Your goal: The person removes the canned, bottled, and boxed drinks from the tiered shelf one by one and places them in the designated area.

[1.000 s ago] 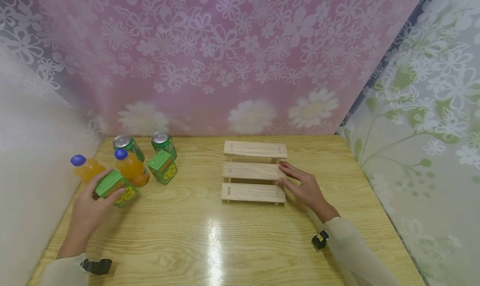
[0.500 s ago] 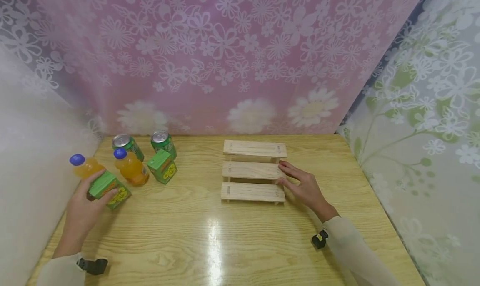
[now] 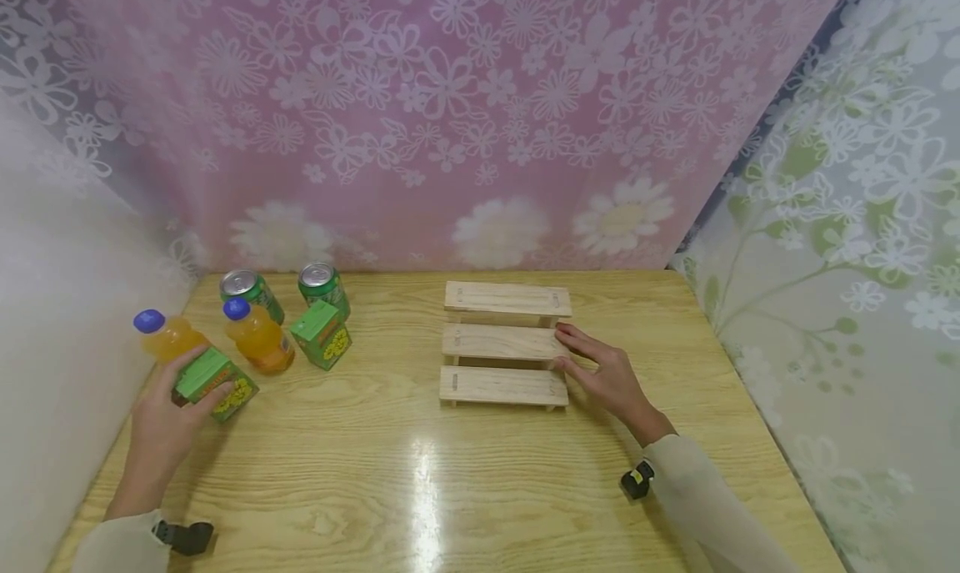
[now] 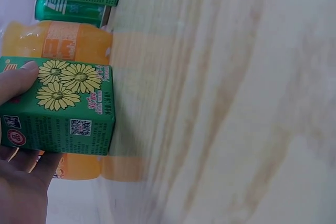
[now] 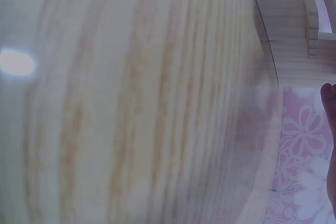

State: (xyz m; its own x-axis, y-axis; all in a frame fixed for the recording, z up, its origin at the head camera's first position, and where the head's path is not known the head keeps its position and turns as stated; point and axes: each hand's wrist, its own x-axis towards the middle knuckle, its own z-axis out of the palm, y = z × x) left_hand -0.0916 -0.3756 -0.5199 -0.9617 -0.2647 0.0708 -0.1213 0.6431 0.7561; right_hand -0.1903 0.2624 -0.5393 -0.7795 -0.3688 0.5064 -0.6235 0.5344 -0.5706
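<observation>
In the head view, my left hand (image 3: 167,414) holds a green drink carton (image 3: 217,383) with yellow flowers, thumb on the near side and fingers on the far side. Its lower end is close to the tabletop in the left wrist view, where an orange drink bottle (image 4: 86,166) shows behind it. My right hand (image 3: 611,377) grips the right end of a three-tier wooden step shelf (image 3: 504,341), fingers and thumb at the middle board. Only a thumb or fingertip (image 5: 329,100) shows at the right wrist view's edge, near the shelf's side.
Left of the shelf stand a second orange bottle (image 3: 261,339), a second green carton (image 3: 322,335) and two green cans, one at the back left (image 3: 258,294) and one (image 3: 326,288) beside it. Flowered curtains (image 3: 480,123) border the wooden table (image 3: 360,473) at back and sides.
My left hand has moved the green carton slightly left and toward me, away from the right-hand bottle. My right hand has stayed at the shelf.
</observation>
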